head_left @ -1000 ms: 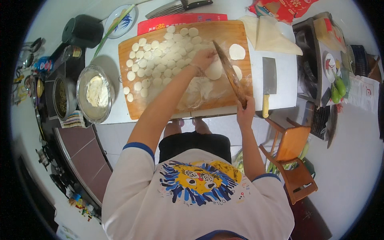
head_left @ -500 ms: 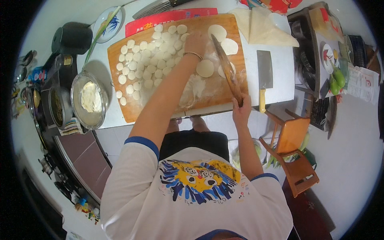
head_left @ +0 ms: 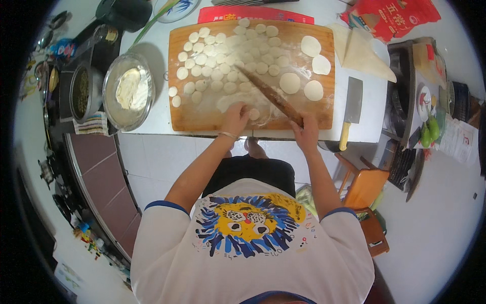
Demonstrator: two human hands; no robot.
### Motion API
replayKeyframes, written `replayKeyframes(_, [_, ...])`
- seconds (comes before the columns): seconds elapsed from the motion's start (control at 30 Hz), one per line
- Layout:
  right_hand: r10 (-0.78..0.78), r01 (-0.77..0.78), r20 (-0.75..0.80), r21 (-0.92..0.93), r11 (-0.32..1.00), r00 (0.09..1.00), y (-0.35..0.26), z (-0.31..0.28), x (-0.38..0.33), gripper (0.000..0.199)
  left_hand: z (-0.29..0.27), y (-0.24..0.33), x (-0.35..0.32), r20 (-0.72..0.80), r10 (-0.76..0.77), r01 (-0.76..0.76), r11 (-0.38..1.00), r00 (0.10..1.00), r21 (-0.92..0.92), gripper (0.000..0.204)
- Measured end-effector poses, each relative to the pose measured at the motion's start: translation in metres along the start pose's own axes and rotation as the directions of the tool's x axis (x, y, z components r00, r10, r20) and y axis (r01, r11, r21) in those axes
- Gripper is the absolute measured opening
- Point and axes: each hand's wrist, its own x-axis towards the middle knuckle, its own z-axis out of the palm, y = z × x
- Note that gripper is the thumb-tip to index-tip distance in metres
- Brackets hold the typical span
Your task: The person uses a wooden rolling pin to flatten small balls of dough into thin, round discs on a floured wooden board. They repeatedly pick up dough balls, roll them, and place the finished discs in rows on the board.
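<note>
My right hand [head_left: 307, 133] grips the near end of a wooden rolling pin [head_left: 272, 95], which slants across the cutting board toward the far left. By the board's near edge, my left hand [head_left: 236, 119] pinches a small dough disc [head_left: 254, 114] at its fingertips. Many small round dough pieces [head_left: 216, 75] cover the left and middle of the floured wooden board [head_left: 192, 116]. Toward its right side lie several wider, flattened wrappers, one of them [head_left: 290, 83] close to the pin.
A cleaver [head_left: 353, 101] lies right of the board, near a folded cream cloth [head_left: 363, 50]. On the left stands a clear bowl [head_left: 148, 96] holding dough [head_left: 127, 88]. A red bag [head_left: 390, 17] is at the far right; a wooden chair [head_left: 362, 187] stands below the table.
My left hand has come back from the far dough pieces to the board's near edge, now with a disc. The rolling pin has swung further left in my right hand. The view has shifted.
</note>
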Motion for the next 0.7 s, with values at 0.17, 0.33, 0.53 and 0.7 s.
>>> replayKeyframes(0.17, [-0.252, 0.3, 0.286, -0.139, 0.944, 0.925, -0.015, -0.002, 0.019, 0.037, -0.037, -0.022, -0.046, -0.243, 0.349, -0.223, 0.876, 0.905, 0.427, 0.05])
replayKeyframes(0.33, [-0.287, 0.379, 0.293, -0.338, 0.861, 0.912, -0.027, 0.03, 0.04, 0.051, -0.046, -0.039, -0.023, -0.055, 0.342, -0.255, 0.79, 0.938, 0.558, 0.068])
replayKeyframes(0.53, [-0.251, 0.351, 0.269, -0.442, 0.826, 0.93, -0.029, 0.03, 0.015, 0.072, -0.038, -0.048, -0.053, -0.006, 0.286, -0.24, 0.814, 0.958, 0.529, 0.069])
replayKeyframes(0.7, [-0.281, 0.315, 0.145, -0.496, 0.809, 0.949, -0.048, 0.053, 0.071, 0.066, -0.048, -0.046, -0.001, -0.222, 0.388, -0.195, 0.785, 0.894, 0.588, 0.073])
